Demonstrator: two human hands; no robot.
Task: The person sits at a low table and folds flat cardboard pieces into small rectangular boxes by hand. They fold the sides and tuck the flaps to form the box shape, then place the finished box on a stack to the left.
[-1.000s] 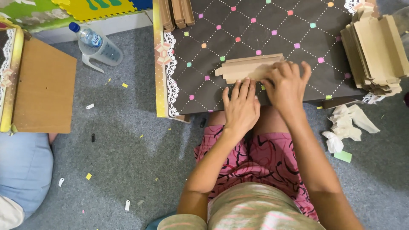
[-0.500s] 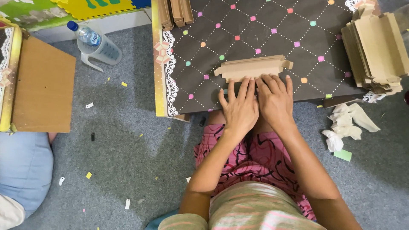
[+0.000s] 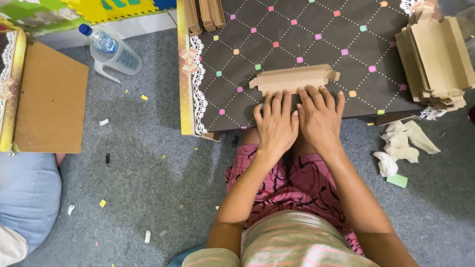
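Note:
A flat folded tan cardboard piece [image 3: 295,78] lies on a low table [image 3: 316,44] covered with a dark cloth with coloured squares. My left hand [image 3: 276,123] and my right hand [image 3: 320,116] lie flat side by side on the table's near edge. The fingers of both point away from me and their tips press on the near edge of the cardboard. Neither hand grips anything.
A stack of flat cardboard blanks [image 3: 435,62] sits at the table's right end, more folded pieces [image 3: 204,14] at the far left corner. On the grey floor are a plastic water bottle in a jug [image 3: 110,49], crumpled paper [image 3: 403,146], a second table [image 3: 47,113] and a person's knee [image 3: 22,198].
My hands slid together from on top of the cardboard back to its near edge. The cardboard piece now lies flatter and a little farther from me.

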